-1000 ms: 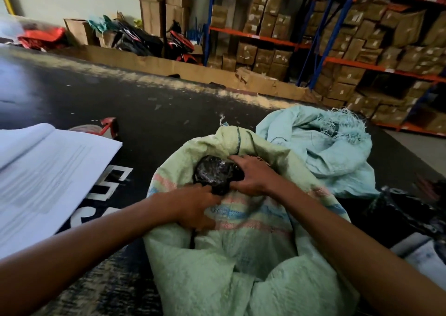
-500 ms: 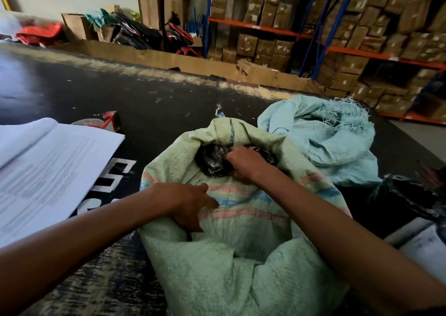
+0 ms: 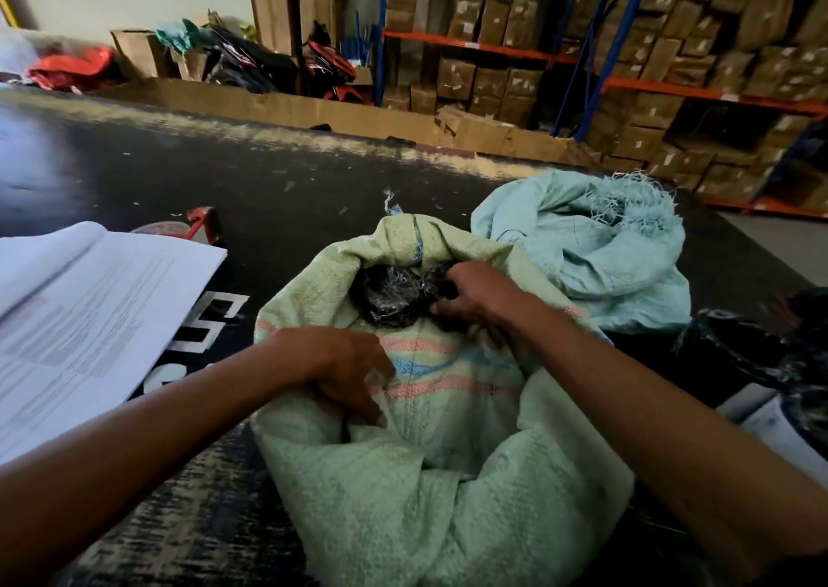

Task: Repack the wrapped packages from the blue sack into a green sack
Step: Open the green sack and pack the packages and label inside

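Observation:
A pale green woven sack (image 3: 430, 488) with pink and blue stripes lies in front of me on the black table (image 3: 179, 174). In its mouth sits a package wrapped in black plastic (image 3: 394, 295). My right hand (image 3: 475, 295) grips the package's right side at the opening. My left hand (image 3: 345, 371) clutches the near fabric of the green sack below the mouth. The crumpled light blue sack (image 3: 596, 250), frayed at its top, lies behind and to the right.
A stack of printed paper sheets (image 3: 80, 317) covers the table at the left, with a red tape dispenser (image 3: 197, 223) behind it. More black-wrapped packages (image 3: 752, 353) lie at the right. Cardboard boxes and blue-orange shelving stand beyond the table.
My right hand has pushed the black package deeper into the green sack's mouth. My left hand slid down and took hold of the sack's fabric.

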Action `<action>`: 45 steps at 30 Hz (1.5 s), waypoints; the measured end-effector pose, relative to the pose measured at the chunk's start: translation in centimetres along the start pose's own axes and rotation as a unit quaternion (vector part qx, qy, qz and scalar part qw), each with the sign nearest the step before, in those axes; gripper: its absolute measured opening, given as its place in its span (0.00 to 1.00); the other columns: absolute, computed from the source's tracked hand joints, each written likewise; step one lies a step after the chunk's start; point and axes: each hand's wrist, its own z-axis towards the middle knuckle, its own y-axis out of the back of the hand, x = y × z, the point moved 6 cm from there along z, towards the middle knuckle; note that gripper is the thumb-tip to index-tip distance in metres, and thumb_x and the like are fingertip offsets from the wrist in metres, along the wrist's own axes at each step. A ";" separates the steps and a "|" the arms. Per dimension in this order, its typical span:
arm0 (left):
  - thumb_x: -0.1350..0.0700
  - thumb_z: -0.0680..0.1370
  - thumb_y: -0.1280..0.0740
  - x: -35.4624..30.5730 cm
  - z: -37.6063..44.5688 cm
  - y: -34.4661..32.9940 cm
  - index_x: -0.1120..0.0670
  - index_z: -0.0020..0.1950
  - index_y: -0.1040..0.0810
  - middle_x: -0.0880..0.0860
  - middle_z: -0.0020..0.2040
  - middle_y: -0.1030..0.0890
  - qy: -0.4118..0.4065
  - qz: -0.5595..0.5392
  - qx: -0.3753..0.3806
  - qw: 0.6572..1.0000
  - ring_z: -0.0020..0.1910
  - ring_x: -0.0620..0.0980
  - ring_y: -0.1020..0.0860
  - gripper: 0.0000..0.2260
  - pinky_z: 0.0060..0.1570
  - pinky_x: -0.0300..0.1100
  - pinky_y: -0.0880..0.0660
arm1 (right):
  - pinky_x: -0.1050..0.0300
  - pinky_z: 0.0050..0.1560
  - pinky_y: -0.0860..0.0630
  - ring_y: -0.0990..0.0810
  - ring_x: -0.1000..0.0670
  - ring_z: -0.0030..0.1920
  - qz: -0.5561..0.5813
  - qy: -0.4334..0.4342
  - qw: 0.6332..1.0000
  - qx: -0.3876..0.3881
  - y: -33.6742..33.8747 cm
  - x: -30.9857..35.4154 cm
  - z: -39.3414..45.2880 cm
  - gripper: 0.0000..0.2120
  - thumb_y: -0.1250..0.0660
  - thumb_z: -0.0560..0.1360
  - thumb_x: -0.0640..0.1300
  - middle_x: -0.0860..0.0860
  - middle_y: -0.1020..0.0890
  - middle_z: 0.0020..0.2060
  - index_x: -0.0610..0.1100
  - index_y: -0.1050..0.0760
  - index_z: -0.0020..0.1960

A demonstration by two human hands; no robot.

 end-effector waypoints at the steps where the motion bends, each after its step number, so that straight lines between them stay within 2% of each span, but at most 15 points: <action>1: 0.37 0.72 0.33 -0.4 -0.1 1.0 0.45 0.72 0.35 0.52 0.70 0.32 -0.005 -0.007 -0.026 1.000 0.68 0.53 0.31 0.30 0.66 0.46 0.33 | 0.52 0.50 0.25 0.22 0.42 0.53 0.017 0.003 1.000 0.005 1.4 -0.7 -0.8 0.21 0.32 0.73 0.56 0.42 0.20 0.54 0.41 0.25 0.56; 3: 0.41 0.75 0.35 -1.9 -0.5 4.0 0.47 0.68 0.29 0.52 0.65 0.26 -0.032 -0.007 -0.114 0.993 0.63 0.52 0.27 0.23 0.60 0.44 0.29 | 0.54 0.48 0.27 0.22 0.41 0.56 0.012 0.014 1.000 -0.019 4.6 -2.3 -2.9 0.21 0.33 0.74 0.56 0.42 0.20 0.56 0.42 0.25 0.60; 6: 0.44 0.75 0.34 -6.8 -1.7 10.1 0.50 0.58 0.23 0.51 0.52 0.20 -0.101 -0.043 -0.267 0.957 0.52 0.52 0.22 0.15 0.49 0.45 0.26 | 0.55 0.51 0.30 0.24 0.43 0.59 0.001 0.022 0.999 -0.046 9.5 -5.5 -7.4 0.24 0.35 0.75 0.57 0.45 0.22 0.60 0.46 0.28 0.66; 9: 0.44 0.75 0.34 -13.8 -2.6 15.1 0.49 0.62 0.25 0.50 0.53 0.20 -0.163 -0.074 -0.334 0.925 0.45 0.46 0.24 0.18 0.48 0.42 0.26 | 0.54 0.56 0.30 0.25 0.45 0.60 -0.004 -0.005 0.998 -0.064 13.7 -10.3 -13.2 0.24 0.36 0.75 0.58 0.47 0.22 0.62 0.47 0.29 0.67; 14: 0.43 0.75 0.34 -25.2 -2.9 19.9 0.49 0.66 0.29 0.50 0.57 0.22 -0.236 -0.101 -0.391 0.884 0.50 0.47 0.23 0.21 0.51 0.42 0.27 | 0.54 0.54 0.26 0.22 0.44 0.55 0.004 -0.073 0.990 -0.120 17.7 -19.9 -24.3 0.21 0.34 0.75 0.55 0.45 0.19 0.55 0.44 0.25 0.63; 18: 0.42 0.76 0.34 -31.9 -0.4 21.0 0.52 0.70 0.33 0.55 0.62 0.25 -0.230 -0.079 -0.401 0.883 0.60 0.54 0.26 0.26 0.58 0.50 0.29 | 0.59 0.45 0.28 0.20 0.47 0.46 0.059 -0.144 0.974 -0.163 17.1 -28.0 -32.5 0.18 0.31 0.74 0.51 0.44 0.17 0.49 0.42 0.23 0.60; 22: 0.40 0.75 0.34 -35.7 3.1 21.3 0.52 0.73 0.37 0.58 0.67 0.30 -0.205 -0.106 -0.393 0.890 0.66 0.57 0.32 0.31 0.63 0.50 0.32 | 0.61 0.46 0.33 0.22 0.45 0.57 0.071 -0.199 0.970 -0.121 12.7 -33.6 -36.2 0.20 0.32 0.74 0.53 0.45 0.20 0.57 0.45 0.25 0.63; 24: 0.38 0.74 0.34 -37.4 4.9 21.3 0.51 0.74 0.40 0.60 0.71 0.34 -0.180 -0.116 -0.383 0.899 0.70 0.59 0.36 0.34 0.66 0.53 0.34 | 0.58 0.55 0.30 0.25 0.45 0.63 0.063 -0.220 0.969 -0.093 9.6 -35.4 -37.7 0.25 0.32 0.74 0.54 0.44 0.24 0.65 0.46 0.29 0.68; 26: 0.37 0.73 0.34 -38.3 6.7 21.2 0.52 0.75 0.41 0.62 0.73 0.39 -0.140 -0.109 -0.364 0.914 0.72 0.61 0.41 0.36 0.68 0.55 0.36 | 0.53 0.66 0.33 0.31 0.43 0.69 0.066 -0.255 0.961 -0.078 6.4 -36.9 -38.5 0.32 0.33 0.74 0.57 0.43 0.32 0.71 0.48 0.37 0.73; 28: 0.36 0.71 0.33 -38.7 8.4 20.8 0.55 0.74 0.42 0.63 0.72 0.39 -0.105 -0.126 -0.329 0.930 0.71 0.62 0.39 0.39 0.67 0.55 0.35 | 0.48 0.68 0.35 0.33 0.41 0.70 0.075 -0.290 0.951 -0.081 3.9 -37.9 -38.9 0.36 0.34 0.73 0.61 0.43 0.35 0.72 0.50 0.42 0.75; 31: 0.41 0.70 0.28 -38.9 9.5 20.4 0.54 0.62 0.35 0.59 0.61 0.28 -0.122 -0.193 -0.338 0.913 0.59 0.59 0.28 0.29 0.56 0.50 0.28 | 0.49 0.64 0.34 0.29 0.43 0.66 0.093 -0.273 0.948 -0.135 2.2 -37.8 -38.5 0.35 0.33 0.70 0.63 0.45 0.28 0.65 0.50 0.39 0.70; 34: 0.44 0.71 0.28 -39.2 9.1 20.3 0.53 0.54 0.35 0.57 0.55 0.26 -0.139 -0.194 -0.372 0.897 0.50 0.55 0.27 0.23 0.48 0.47 0.28 | 0.50 0.63 0.39 0.28 0.44 0.63 0.086 -0.251 0.943 -0.201 2.3 -37.7 -38.5 0.28 0.32 0.71 0.61 0.47 0.23 0.58 0.50 0.35 0.65; 37: 0.43 0.72 0.29 -38.8 7.2 20.7 0.53 0.52 0.35 0.56 0.51 0.26 -0.146 -0.201 -0.445 0.861 0.47 0.54 0.28 0.21 0.44 0.47 0.29 | 0.51 0.61 0.39 0.28 0.44 0.62 0.104 -0.248 0.922 -0.280 3.5 -37.9 -39.0 0.26 0.31 0.71 0.59 0.47 0.23 0.58 0.50 0.32 0.64; 40: 0.42 0.71 0.30 -36.6 3.9 21.0 0.51 0.51 0.34 0.51 0.49 0.26 -0.157 -0.214 -0.504 0.822 0.47 0.51 0.28 0.19 0.43 0.46 0.29 | 0.49 0.58 0.29 0.26 0.43 0.58 0.182 -0.224 0.881 -0.376 5.9 -37.5 -39.2 0.24 0.29 0.70 0.57 0.45 0.22 0.56 0.48 0.28 0.61; 45: 0.38 0.70 0.30 -28.8 -1.9 18.3 0.45 0.50 0.35 0.47 0.48 0.27 -0.113 -0.176 -0.521 0.828 0.45 0.48 0.28 0.19 0.42 0.43 0.30 | 0.57 0.42 0.24 0.21 0.51 0.46 0.348 -0.149 0.831 -0.408 8.8 -32.6 -35.4 0.19 0.29 0.69 0.60 0.50 0.21 0.46 0.52 0.30 0.53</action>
